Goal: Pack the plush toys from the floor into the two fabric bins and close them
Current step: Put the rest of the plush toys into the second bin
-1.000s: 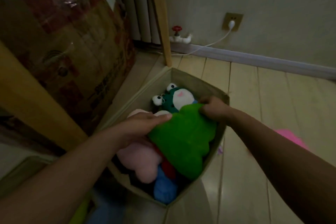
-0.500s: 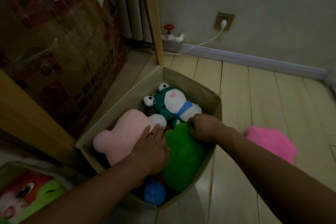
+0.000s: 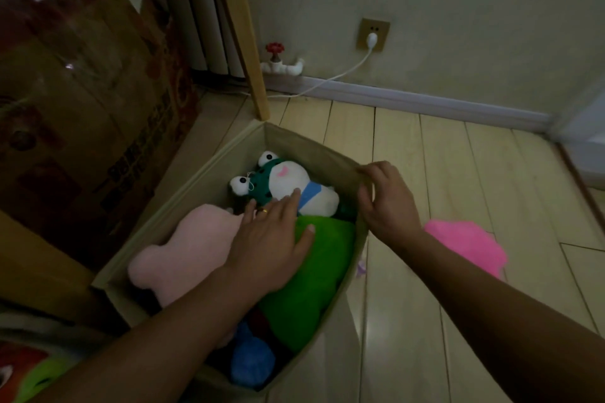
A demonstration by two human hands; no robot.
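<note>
Over fabric bin [image 3: 183, 196], left hand [image 3: 271, 239] flat on green plush [image 3: 314, 271], right hand [image 3: 386, 199] fingers pinching rim

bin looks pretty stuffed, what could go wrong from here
The fabric bin is packed to its rim; once the left hand pressing the green plush lifts, the toys may spring up and block closing. The right hand grips only the soft wall, which could fold inward. The pink plush lies outside on the floor and may not fit.
</note>
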